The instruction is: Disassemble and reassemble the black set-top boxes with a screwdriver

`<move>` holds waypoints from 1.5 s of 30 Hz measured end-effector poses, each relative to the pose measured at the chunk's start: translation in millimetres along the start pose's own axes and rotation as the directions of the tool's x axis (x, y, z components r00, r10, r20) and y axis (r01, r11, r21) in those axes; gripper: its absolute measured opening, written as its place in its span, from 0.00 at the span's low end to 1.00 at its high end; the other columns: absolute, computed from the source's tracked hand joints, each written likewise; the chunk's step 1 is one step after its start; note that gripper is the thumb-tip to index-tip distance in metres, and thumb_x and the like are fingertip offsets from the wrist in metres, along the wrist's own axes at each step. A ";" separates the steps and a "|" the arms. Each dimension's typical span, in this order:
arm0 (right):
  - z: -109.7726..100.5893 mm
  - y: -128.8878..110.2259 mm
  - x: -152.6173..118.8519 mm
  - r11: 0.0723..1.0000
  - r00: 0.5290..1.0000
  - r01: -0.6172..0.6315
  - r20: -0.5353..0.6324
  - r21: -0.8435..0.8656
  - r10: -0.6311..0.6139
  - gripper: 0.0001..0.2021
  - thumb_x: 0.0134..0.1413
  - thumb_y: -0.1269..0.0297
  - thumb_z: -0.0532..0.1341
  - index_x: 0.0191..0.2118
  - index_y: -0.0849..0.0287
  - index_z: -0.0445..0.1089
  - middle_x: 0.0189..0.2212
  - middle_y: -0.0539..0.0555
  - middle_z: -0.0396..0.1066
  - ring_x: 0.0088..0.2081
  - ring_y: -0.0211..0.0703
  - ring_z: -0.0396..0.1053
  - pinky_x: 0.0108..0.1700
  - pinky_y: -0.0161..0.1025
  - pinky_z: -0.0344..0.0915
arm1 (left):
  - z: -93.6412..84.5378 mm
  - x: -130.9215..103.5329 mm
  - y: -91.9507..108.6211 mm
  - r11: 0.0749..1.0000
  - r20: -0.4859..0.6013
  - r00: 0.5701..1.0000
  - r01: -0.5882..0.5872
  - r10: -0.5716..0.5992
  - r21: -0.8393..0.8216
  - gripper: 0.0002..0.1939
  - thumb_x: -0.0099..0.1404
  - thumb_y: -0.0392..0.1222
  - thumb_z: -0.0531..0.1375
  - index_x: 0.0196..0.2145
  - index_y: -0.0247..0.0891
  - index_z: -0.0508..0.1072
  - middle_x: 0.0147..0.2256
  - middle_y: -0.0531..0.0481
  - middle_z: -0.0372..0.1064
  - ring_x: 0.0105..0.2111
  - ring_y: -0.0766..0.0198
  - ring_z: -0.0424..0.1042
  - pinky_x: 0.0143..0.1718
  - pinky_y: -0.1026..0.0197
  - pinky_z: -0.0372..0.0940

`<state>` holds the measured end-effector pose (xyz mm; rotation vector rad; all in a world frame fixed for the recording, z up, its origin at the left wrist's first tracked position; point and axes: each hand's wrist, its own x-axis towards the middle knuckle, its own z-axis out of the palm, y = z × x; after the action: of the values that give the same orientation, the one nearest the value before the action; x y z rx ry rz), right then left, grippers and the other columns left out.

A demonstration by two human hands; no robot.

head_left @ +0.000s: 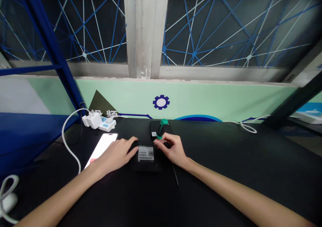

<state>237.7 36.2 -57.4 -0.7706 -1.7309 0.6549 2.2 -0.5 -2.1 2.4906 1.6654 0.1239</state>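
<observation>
A black box-like device (147,165) with a white printed label lies on the black table (226,173). My left hand (120,153) rests at the device's left edge, its fingers apart. My right hand (173,148) pinches the lower part of a green and black screwdriver (163,128), which stands nearly upright over the device's upper right corner. The screwdriver's tip is too small to make out. Just behind it lies a second black device (154,128) with a small white label, partly hidden by the screwdriver.
A phone with a lit screen (102,146) lies left, partly under my left forearm. Behind it are a white power strip (107,124) with a plug and a white cable (64,136). Another white cable (248,128) lies at the back right. A thin rod (175,175) lies right of the device.
</observation>
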 end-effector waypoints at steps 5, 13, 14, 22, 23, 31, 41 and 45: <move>1.5 1.1 0.6 1.000 1.000 0.006 -0.022 -0.007 -0.006 0.15 0.56 0.57 0.67 0.24 0.58 0.67 0.21 0.51 0.72 0.23 0.39 0.70 0.26 0.34 0.68 | 2.1 -0.6 -1.0 1.000 -0.003 1.000 -0.003 0.003 0.008 0.25 0.74 0.53 0.44 0.60 0.40 0.66 0.30 0.47 0.72 0.33 0.49 0.74 0.33 0.56 0.63; 1.4 3.8 -0.8 0.999 0.999 -0.024 -0.031 -0.027 0.023 0.17 0.55 0.56 0.69 0.23 0.58 0.66 0.20 0.49 0.69 0.21 0.36 0.65 0.26 0.33 0.65 | 8.1 -0.1 -3.7 0.999 -0.023 1.000 -0.010 0.011 0.034 0.24 0.75 0.53 0.43 0.60 0.41 0.65 0.32 0.44 0.74 0.36 0.46 0.76 0.33 0.55 0.64; 1.4 4.4 -0.8 0.999 0.999 -0.029 -0.032 -0.027 0.028 0.17 0.54 0.55 0.69 0.23 0.58 0.66 0.20 0.49 0.69 0.21 0.36 0.65 0.26 0.33 0.65 | 8.8 -0.2 -3.9 0.999 -0.025 1.000 -0.011 0.012 0.031 0.24 0.75 0.53 0.43 0.60 0.41 0.65 0.33 0.44 0.74 0.36 0.46 0.76 0.33 0.55 0.64; 1.6 -1.8 1.7 0.998 0.998 -0.057 0.008 0.031 0.057 0.16 0.56 0.51 0.67 0.28 0.59 0.69 0.22 0.52 0.74 0.22 0.39 0.70 0.27 0.36 0.70 | 5.8 -0.1 -0.7 0.999 -0.011 1.000 -0.004 0.004 0.036 0.25 0.75 0.52 0.43 0.61 0.40 0.65 0.32 0.44 0.74 0.36 0.46 0.76 0.33 0.55 0.64; 0.9 -3.6 1.6 0.998 0.998 -0.051 0.025 0.041 0.050 0.15 0.58 0.52 0.65 0.30 0.59 0.71 0.24 0.53 0.75 0.23 0.40 0.72 0.28 0.36 0.72 | 4.7 0.0 -0.1 0.999 -0.004 1.000 -0.001 0.001 0.037 0.25 0.75 0.52 0.43 0.61 0.41 0.64 0.31 0.45 0.74 0.35 0.46 0.76 0.34 0.55 0.64; -0.3 -2.4 -1.5 0.996 0.998 -0.033 0.048 0.077 0.029 0.14 0.61 0.56 0.64 0.29 0.59 0.73 0.25 0.55 0.78 0.22 0.41 0.74 0.25 0.35 0.73 | 1.0 0.4 0.3 0.999 0.006 1.000 -0.003 0.003 0.035 0.24 0.75 0.52 0.44 0.60 0.40 0.65 0.30 0.47 0.72 0.33 0.48 0.75 0.32 0.56 0.63; 1.7 0.9 0.3 0.998 0.999 -0.049 -0.010 0.043 0.049 0.15 0.56 0.56 0.68 0.25 0.58 0.68 0.21 0.52 0.74 0.20 0.39 0.72 0.23 0.34 0.69 | 3.7 0.3 -2.7 1.000 -0.010 1.000 -0.007 0.007 0.029 0.24 0.74 0.53 0.44 0.60 0.42 0.66 0.29 0.47 0.73 0.33 0.49 0.75 0.33 0.56 0.63; 3.1 0.3 0.5 0.999 0.999 -0.038 -0.031 0.007 0.038 0.15 0.55 0.58 0.69 0.24 0.58 0.67 0.20 0.50 0.72 0.20 0.38 0.70 0.23 0.34 0.67 | 4.6 0.5 -4.5 0.999 -0.017 1.000 -0.016 0.017 0.040 0.24 0.75 0.53 0.44 0.60 0.41 0.65 0.29 0.47 0.72 0.33 0.49 0.75 0.32 0.57 0.63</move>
<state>234.6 36.6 -58.1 -0.8076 -1.6886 0.6703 -1.1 1.3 -7.3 2.5397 1.6705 0.1151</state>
